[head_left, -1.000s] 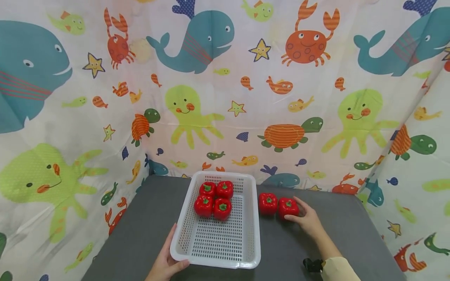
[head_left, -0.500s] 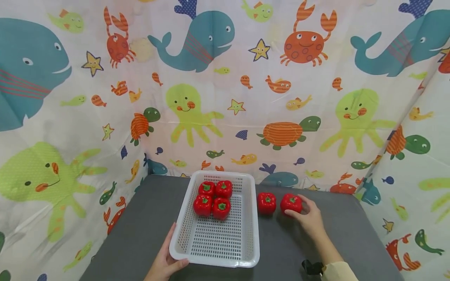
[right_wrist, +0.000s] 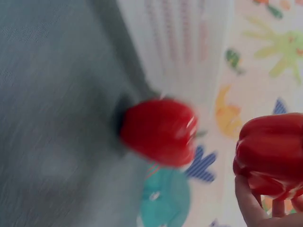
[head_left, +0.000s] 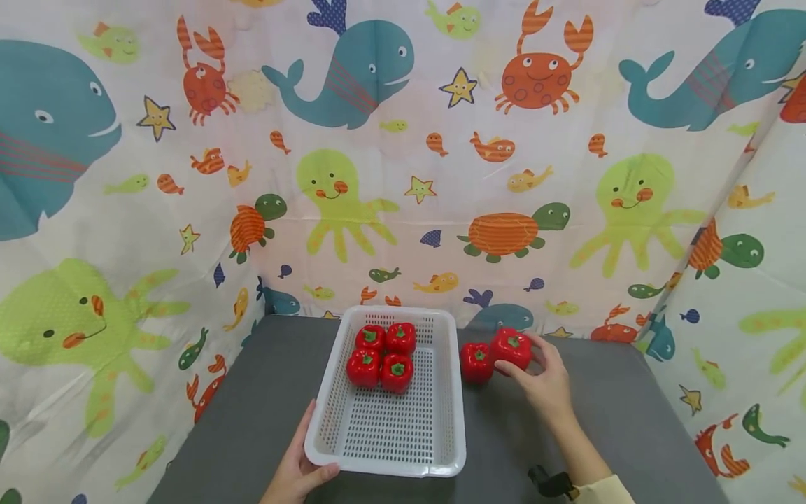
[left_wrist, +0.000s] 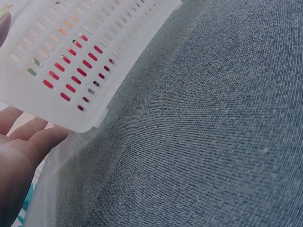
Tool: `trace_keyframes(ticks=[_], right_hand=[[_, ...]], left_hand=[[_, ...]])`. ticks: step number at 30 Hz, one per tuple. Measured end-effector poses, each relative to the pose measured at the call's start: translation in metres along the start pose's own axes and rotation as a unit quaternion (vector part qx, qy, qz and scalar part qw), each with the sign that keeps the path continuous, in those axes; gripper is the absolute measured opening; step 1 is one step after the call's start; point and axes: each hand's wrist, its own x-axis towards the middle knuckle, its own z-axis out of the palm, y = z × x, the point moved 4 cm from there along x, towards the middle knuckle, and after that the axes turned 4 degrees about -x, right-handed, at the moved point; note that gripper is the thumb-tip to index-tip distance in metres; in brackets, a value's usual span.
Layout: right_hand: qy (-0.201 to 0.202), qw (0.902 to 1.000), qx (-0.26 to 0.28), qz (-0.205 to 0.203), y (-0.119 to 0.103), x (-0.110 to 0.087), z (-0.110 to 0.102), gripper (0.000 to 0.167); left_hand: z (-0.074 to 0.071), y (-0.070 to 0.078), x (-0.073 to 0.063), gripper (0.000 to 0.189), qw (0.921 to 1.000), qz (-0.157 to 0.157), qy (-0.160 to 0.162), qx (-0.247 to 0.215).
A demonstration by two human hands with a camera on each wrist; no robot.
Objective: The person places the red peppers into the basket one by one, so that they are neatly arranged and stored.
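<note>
A white perforated plastic basket (head_left: 385,465) stands on the dark table, with several red bell peppers (head_left: 380,358) grouped in its far left part. My left hand (head_left: 294,465) grips the basket's near left corner, thumb at the front rim and fingers along the side wall. In the left wrist view, fingers (left_wrist: 47,137) touch the basket wall (left_wrist: 52,104). My right hand (head_left: 546,381) holds a red bell pepper (head_left: 511,348), lifted off the table, also seen as the raised pepper (right_wrist: 272,153) in the right wrist view. Another bell pepper (head_left: 476,362) rests just right of the basket.
The grey table (head_left: 604,420) extends to both sides of the basket. A curtain (head_left: 403,252) printed with sea animals closes off the back and both sides. A small black object (head_left: 549,481) sits by the right sleeve.
My right hand has lifted the bell pepper off the table, first shifting it slightly right, then up and left. My left hand and the basket have stayed in place.
</note>
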Motion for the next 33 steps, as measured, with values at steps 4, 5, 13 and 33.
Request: trace_keyframes(ticks=[4, 5, 13, 33], right_hand=[[-0.01, 0.9996, 0.018, -0.017, -0.022, -0.008, 0.009, 0.081], [-0.012, 0.9996, 0.017, -0.02, -0.027, -0.01, 0.012, 0.082], [-0.034, 0.9992, 0.013, -0.018, -0.052, -0.019, 0.035, 0.088], [-0.129, 0.9888, 0.074, -0.007, -0.097, -0.056, 0.115, 0.081]], left_hand=[[0.001, -0.001, 0.001, 0.104, 0.9998, 0.0, 0.015, 0.014], [0.001, 0.0, 0.001, 0.104, 0.9998, 0.001, 0.017, 0.015], [0.002, 0.001, 0.001, 0.104, 0.9994, -0.006, 0.031, 0.01], [0.002, -0.001, 0.0, 0.104, 0.9992, -0.004, 0.036, 0.016]])
